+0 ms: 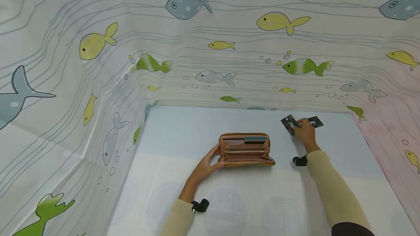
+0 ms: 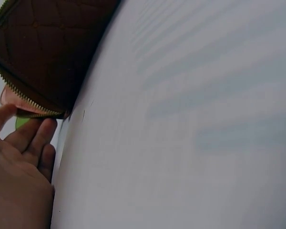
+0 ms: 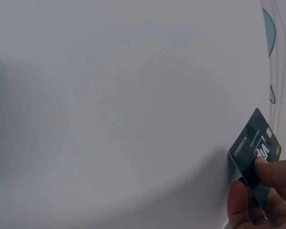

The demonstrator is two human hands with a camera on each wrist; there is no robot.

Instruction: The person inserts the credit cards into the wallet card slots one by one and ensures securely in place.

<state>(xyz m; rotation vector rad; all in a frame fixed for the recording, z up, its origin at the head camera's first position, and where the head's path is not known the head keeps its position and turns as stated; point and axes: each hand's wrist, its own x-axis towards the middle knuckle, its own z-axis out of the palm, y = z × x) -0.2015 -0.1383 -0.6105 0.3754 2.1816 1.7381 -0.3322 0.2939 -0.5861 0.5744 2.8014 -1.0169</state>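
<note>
A brown zip-around wallet [image 1: 246, 149] lies open on the table, with cards showing in its slots. My left hand [image 1: 216, 156] holds its left end, thumb on the pink inside and fingers [image 2: 35, 136] against the zip edge of the wallet [image 2: 43, 52]. To the right and farther back, my right hand [image 1: 297, 128] pinches a dark bank card [image 1: 288, 124] just over the table. In the right wrist view the thumb [image 3: 271, 171] lies on the face of the card [image 3: 252, 152]. A second dark card [image 1: 317, 121] lies flat just right of that hand.
The pale blue and white table top [image 1: 203, 126] is walled on three sides by a fish-print curtain [image 1: 229, 46]. Both arms wear cream sleeves, each with a small black wrist camera [image 1: 200, 205].
</note>
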